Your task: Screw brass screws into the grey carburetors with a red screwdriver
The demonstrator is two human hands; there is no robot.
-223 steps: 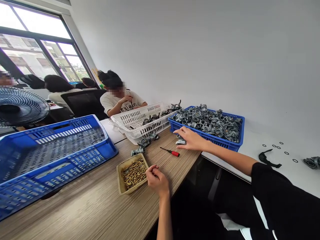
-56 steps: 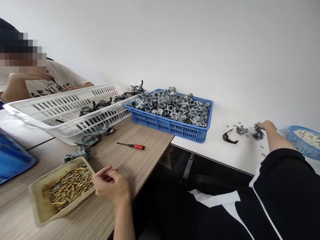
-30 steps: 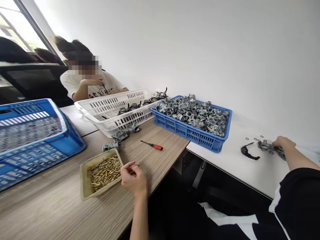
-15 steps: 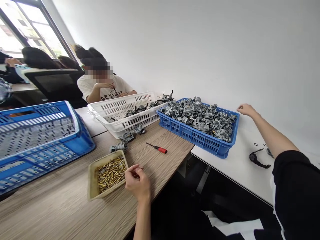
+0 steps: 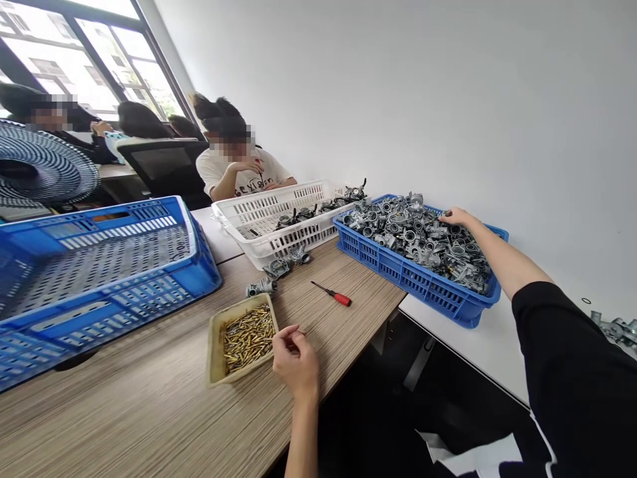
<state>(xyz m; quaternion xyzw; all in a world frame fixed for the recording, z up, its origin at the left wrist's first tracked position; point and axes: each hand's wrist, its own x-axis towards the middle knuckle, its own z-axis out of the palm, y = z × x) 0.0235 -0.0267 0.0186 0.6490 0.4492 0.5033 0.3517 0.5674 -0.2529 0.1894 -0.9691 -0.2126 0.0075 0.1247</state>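
My left hand (image 5: 296, 358) rests on the wooden table (image 5: 149, 411) beside a tan tray (image 5: 215, 352) of small brass screws (image 5: 247, 337). Its fingers are curled in a pinch, and I cannot make out what they hold. My right hand (image 5: 455, 216), on a black-sleeved arm, reaches over the far side of a blue basket (image 5: 423, 285). The fingers lie stretched out on the heap of grey metal castings (image 5: 418, 236) that fills it. A red-handled screwdriver (image 5: 332, 294) lies on the wood between both hands.
A white slotted basket (image 5: 279, 226) with a few castings stands left of the blue one, with three loose castings (image 5: 276, 269) before it. A large blue crate (image 5: 99, 265) fills the left. A fan (image 5: 40, 166) and a seated co-worker (image 5: 239, 172) are behind. More castings (image 5: 617, 327) lie far right.
My right hand left the castings on the white table at the far right and swung left onto the heap in the blue basket. My left hand stayed beside the screw tray.
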